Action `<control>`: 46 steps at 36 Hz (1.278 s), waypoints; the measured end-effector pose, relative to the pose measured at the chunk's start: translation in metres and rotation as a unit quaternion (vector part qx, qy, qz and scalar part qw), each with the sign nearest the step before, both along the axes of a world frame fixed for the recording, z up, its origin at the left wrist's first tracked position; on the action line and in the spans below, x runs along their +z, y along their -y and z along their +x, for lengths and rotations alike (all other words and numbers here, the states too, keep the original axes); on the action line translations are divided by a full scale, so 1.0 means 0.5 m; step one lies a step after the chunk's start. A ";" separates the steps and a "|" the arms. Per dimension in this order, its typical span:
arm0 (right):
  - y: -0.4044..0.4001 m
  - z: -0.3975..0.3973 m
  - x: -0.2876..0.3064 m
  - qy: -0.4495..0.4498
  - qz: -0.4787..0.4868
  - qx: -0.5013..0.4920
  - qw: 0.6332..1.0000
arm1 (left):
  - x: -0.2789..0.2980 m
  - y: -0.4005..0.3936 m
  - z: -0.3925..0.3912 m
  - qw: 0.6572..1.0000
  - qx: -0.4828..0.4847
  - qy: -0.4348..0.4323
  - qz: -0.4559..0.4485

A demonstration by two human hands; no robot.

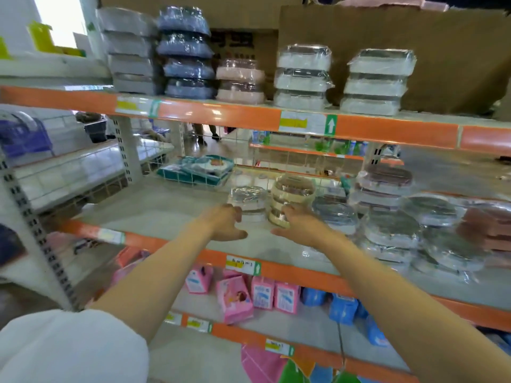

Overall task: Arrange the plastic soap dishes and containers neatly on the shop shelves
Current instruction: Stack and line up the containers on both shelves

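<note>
- On the middle shelf [177, 217] we see both hands reaching in side by side, forearms stretched out over the orange front edge.
- Our left hand [224, 223] touches the left side of a small clear wrapped stack [249, 201]; its fingers [235, 212] curl loosely against the wrap, though the blur keeps us from telling whether they truly grip it.
- Our right hand [300, 225] rests against the front of a cream-coloured stack of dishes [291, 199], which stands just beside the clear one; the fingertips touch its lower edge, and again we cannot tell whether they close around it.
- To the right on the same shelf lies a loose crowd of wrapped round dishes [392, 230], some grey, some reddish-brown, leaning on one another rather than standing straight.
- Behind them stands a taller stack with a dark purple lid [384, 186].
- At the back of this shelf, left of the cream stack, a teal packet [196, 168] lies against the wire grid.
- On the top shelf [221, 113] we count five tidy piles: grey [130, 51], dark blue [186, 52], pink [240, 81], and two white ones [302, 76] [377, 81], with a brown cardboard box [414, 51] behind.
- Below the hands, pink cartons [235, 298] and blue packs [343, 308] fill the lower shelf.
- A white sleeve [69, 346] shows at the bottom left corner.
</note>
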State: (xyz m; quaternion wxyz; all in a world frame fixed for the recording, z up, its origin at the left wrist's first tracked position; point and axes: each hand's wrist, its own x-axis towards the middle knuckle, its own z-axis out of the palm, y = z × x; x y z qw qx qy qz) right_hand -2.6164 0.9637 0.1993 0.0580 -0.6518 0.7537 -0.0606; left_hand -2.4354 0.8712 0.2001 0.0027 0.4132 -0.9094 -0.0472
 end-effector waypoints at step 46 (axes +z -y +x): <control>0.409 -0.003 -0.107 0.012 -0.016 -0.154 0.988 | -0.183 0.501 -0.094 0.948 -0.054 -0.274 0.153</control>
